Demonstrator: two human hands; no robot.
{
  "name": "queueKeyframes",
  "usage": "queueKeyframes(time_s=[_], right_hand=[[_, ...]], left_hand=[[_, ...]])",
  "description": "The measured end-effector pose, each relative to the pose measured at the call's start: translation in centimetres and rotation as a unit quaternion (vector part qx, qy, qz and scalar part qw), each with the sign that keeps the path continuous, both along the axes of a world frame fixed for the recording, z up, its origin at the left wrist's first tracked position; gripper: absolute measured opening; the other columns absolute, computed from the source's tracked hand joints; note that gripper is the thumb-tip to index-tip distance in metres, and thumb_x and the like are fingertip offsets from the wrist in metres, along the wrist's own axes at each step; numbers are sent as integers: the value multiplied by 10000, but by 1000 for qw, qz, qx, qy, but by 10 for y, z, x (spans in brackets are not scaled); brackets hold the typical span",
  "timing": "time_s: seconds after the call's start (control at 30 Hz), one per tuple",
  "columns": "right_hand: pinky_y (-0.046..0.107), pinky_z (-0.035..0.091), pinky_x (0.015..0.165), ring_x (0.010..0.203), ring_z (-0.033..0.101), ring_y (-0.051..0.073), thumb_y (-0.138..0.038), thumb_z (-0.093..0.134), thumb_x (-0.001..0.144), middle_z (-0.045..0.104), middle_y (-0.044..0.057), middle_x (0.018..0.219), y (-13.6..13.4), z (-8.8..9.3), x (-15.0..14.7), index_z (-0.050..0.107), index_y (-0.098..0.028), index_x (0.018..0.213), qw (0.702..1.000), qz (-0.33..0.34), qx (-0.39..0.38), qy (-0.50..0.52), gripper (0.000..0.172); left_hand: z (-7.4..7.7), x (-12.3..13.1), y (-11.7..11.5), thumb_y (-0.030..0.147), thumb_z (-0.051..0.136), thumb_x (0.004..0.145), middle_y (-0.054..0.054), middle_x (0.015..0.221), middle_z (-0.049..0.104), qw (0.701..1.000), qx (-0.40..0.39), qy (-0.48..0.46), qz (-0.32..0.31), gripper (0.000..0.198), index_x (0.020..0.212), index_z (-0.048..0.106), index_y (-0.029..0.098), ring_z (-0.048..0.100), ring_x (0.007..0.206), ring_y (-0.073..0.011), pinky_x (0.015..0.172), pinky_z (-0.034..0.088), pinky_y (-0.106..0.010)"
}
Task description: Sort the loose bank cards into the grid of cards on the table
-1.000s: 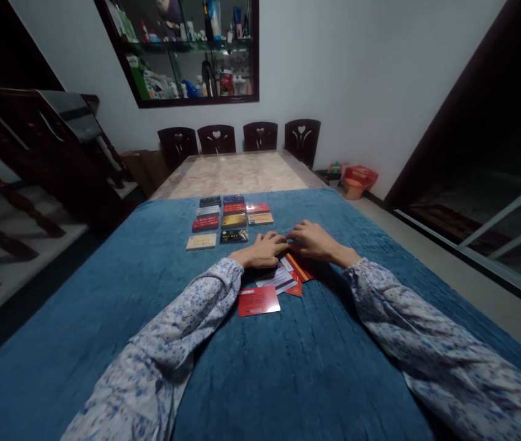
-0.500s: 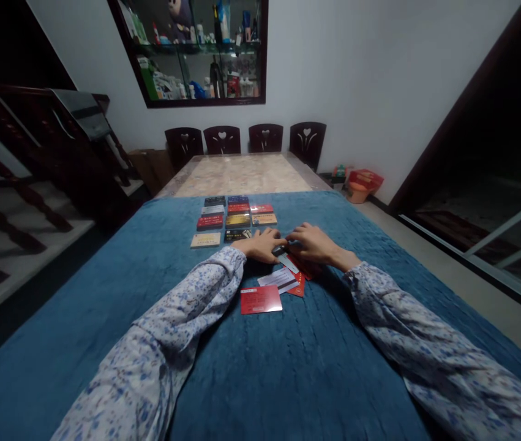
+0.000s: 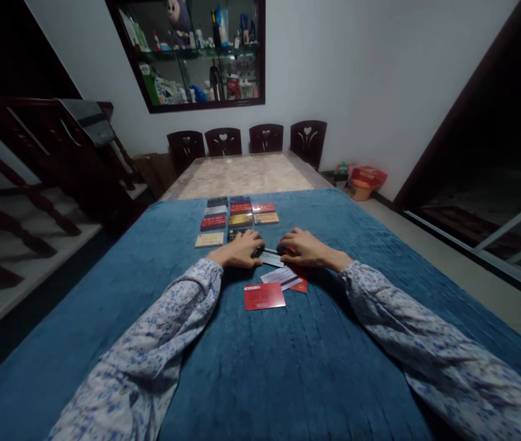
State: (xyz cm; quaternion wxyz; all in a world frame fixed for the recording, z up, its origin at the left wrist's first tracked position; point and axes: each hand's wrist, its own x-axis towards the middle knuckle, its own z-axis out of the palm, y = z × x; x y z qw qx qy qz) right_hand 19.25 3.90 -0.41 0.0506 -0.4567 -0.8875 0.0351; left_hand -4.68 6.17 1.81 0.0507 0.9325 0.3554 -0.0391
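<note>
My left hand (image 3: 240, 250) lies palm down on the blue cloth (image 3: 288, 367), its fingertips pinched on the left end of a grey card (image 3: 270, 258). My right hand (image 3: 302, 248) is curled just right of it, fingers closed on a red card (image 3: 289, 250) at the top of a loose pile. Nearer me lie white cards (image 3: 281, 277), a small red card (image 3: 300, 285) and a larger red card (image 3: 264, 296). Beyond my hands, several cards (image 3: 238, 215) sit in tidy rows, with a pale card (image 3: 209, 239) at the near left.
The cloth covers the near part of a long marble-topped table (image 3: 242, 174). Dark chairs (image 3: 242, 139) stand at its far end under a glass wall cabinet (image 3: 196, 52). A staircase rail (image 3: 35, 171) is at left, a red bag (image 3: 367, 177) on the floor at right.
My left hand has shifted left, drawing the grey card out from the pile. My right hand has stayed over the pile, which is now mostly covered.
</note>
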Motion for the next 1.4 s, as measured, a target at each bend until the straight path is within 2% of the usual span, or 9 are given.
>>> queueKeyframes(time_s=[0.23, 0.5, 0.63, 0.77, 0.87, 1.03, 1.2, 1.4], right_hand=[[405, 425, 889, 1171, 524, 315, -458, 667, 922, 688, 115, 1300, -4, 3, -17, 722, -246, 1244, 1000, 24, -4, 2, 390], [402, 415, 877, 1137, 518, 314, -485, 665, 907, 704, 125, 1271, -5, 8, -30, 728, -226, 1234, 997, 80, -14, 15, 421], [393, 413, 851, 1111, 520, 314, -478, 700, 869, 717, 125, 1228, 1, -1, -33, 747, -220, 1195, 996, 85, 0, 22, 419], [388, 403, 856, 1038, 537, 279, -409, 689, 871, 740, 114, 1150, 4, -11, -31, 769, -206, 1113, 990, 119, 27, 64, 326], [378, 397, 859, 1006, 547, 255, -367, 649, 904, 756, 101, 1077, 4, -11, -28, 770, -197, 1090, 983, 152, 42, 89, 279], [363, 404, 827, 928, 555, 228, -335, 531, 996, 760, 105, 972, 3, -7, -24, 763, -180, 1096, 973, 197, 73, 98, 297], [335, 428, 780, 887, 572, 217, -243, 559, 980, 748, 105, 925, 7, -15, -22, 757, -176, 1084, 969, 189, 107, 118, 234], [296, 430, 739, 843, 595, 194, -146, 567, 942, 721, 91, 886, 9, -22, -25, 748, -181, 1025, 971, 143, 129, 141, 203]], left_hand=[[-4, -27, -19, 384, 649, 900, -123, 1260, 575, 999, 19, -37, 21, 306, 1140, 638, 194, 492, 1195, -300, 1008, 428, -462], [-15, -41, -32, 406, 607, 931, -133, 1193, 586, 996, 27, -66, 48, 329, 1128, 653, 147, 521, 1147, -292, 1010, 443, -462], [-20, -45, -34, 407, 576, 954, -113, 1146, 606, 994, 48, -92, 26, 296, 1082, 683, 163, 544, 1103, -270, 1004, 441, -450], [-22, -48, -35, 370, 532, 990, -102, 1075, 636, 991, 66, -119, -13, 274, 1016, 720, 173, 576, 1016, -235, 939, 461, -399], [-23, -50, -32, 336, 533, 995, -98, 1003, 653, 987, 77, -137, -34, 265, 1006, 738, 168, 592, 953, -219, 880, 474, -369], [-27, -53, -27, 247, 537, 985, -89, 947, 678, 976, 91, -187, -66, 230, 1047, 744, 167, 608, 888, -198, 812, 484, -332], [-30, -55, -24, 129, 498, 964, -82, 886, 680, 959, 133, -235, -92, 249, 1052, 729, 162, 611, 825, -186, 762, 490, -311], [-36, -56, -18, 82, 498, 938, -78, 888, 694, 949, 166, -254, -83, 275, 1106, 702, 154, 626, 805, -178, 743, 508, -302]])
